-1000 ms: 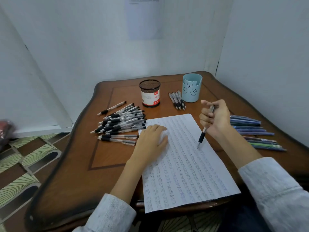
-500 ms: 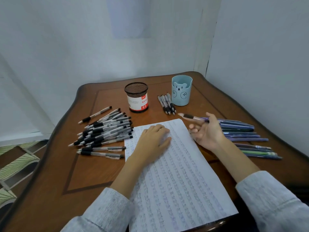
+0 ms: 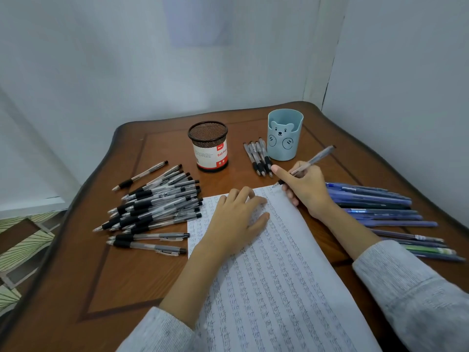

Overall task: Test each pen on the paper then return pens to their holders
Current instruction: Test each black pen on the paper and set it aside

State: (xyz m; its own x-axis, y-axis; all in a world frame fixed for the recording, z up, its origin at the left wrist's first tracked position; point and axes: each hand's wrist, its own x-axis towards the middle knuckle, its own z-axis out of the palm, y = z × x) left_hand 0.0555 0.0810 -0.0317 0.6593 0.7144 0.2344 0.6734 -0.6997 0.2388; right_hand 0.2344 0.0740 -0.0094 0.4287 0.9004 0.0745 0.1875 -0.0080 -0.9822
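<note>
At the paper's [image 3: 279, 288] far edge: your right hand [image 3: 307, 189] grips one pen [image 3: 314, 158] in a writing hold, tip at the sheet's top margin; contact cannot be told. Half a second ago this pen lay level across your fingers, off the paper's right side. It now points down, so a test stroke looks imminent.

On the paper: left hand [image 3: 236, 219], fingers flat, pressing as before.

Beyond the paper: mesh holder [image 3: 209, 146] and bear holder [image 3: 284, 134], no pens showing in either.

a home corner: carved wooden table [image 3: 121, 275], patterned tiles [image 3: 22, 240] (white walls).
</note>
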